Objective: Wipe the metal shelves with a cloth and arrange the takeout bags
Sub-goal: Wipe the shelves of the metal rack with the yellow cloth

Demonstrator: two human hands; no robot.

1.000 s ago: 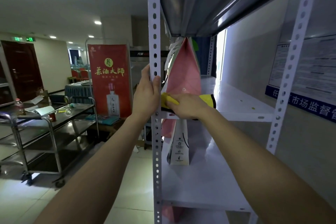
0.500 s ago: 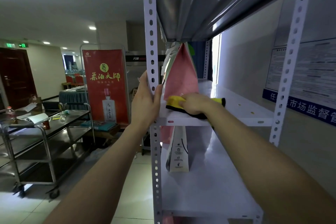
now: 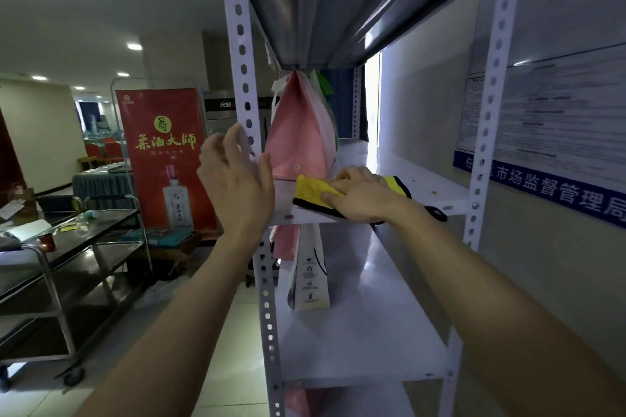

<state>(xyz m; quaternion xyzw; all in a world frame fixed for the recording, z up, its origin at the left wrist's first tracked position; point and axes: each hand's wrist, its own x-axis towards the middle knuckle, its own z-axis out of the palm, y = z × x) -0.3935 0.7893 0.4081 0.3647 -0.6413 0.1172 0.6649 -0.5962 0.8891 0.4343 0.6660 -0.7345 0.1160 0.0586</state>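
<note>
At nine o'clock a steel trolley (image 3: 67, 247) stands near a red banner (image 3: 162, 159). The left hand (image 3: 237, 186), fingers spread and holding nothing, hovers by the rack's front post (image 3: 242, 44). At its three o'clock a pink takeout bag (image 3: 298, 139) stands on the middle shelf (image 3: 423, 179). The right hand (image 3: 362, 200) presses flat on the yellow cloth (image 3: 313, 191) just beside the bag's base. Toward six o'clock, a white bag (image 3: 310, 281) stands on the lower shelf (image 3: 366, 315).

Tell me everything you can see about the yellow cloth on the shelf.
The yellow cloth looks like soft plush fabric with a black bound edge. It lies flat near the front edge of the white metal shelf, close to the base of the pink bag. The right hand presses on it with flat fingers, covering its middle; another yellow, black-edged part shows beyond the hand.
</note>
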